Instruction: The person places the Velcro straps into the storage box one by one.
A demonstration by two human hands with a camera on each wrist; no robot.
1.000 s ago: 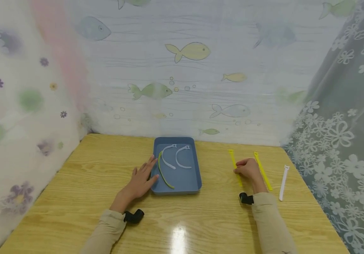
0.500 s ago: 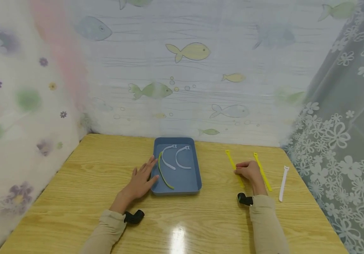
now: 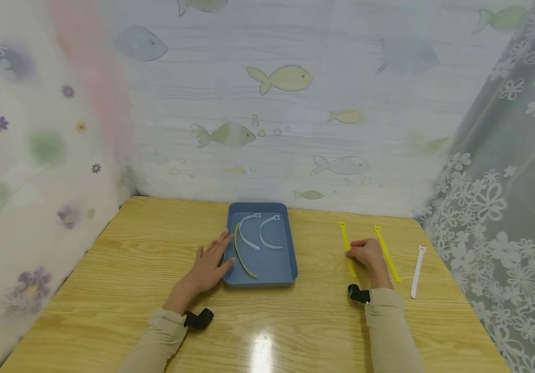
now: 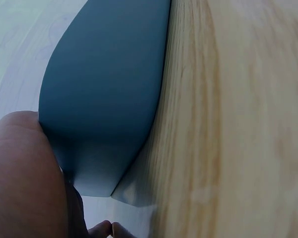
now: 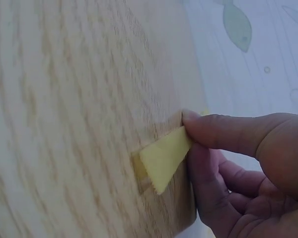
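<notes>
Pinching yellow strap [image 3: 347,247] with right fingers [image 5: 208,133], strap swung straighter, left hand [image 3: 209,262] flat, unmoved.

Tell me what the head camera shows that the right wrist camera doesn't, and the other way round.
Only the head view shows the blue tray with two white ties and a green one inside, the left hand resting flat against the tray's left edge, a second yellow tie and a white tie lying on the table. Only the right wrist view shows the thumb and fingers pinching the yellow tie's end, lifted slightly off the wood. Both show the right hand on that yellow tie.
</notes>
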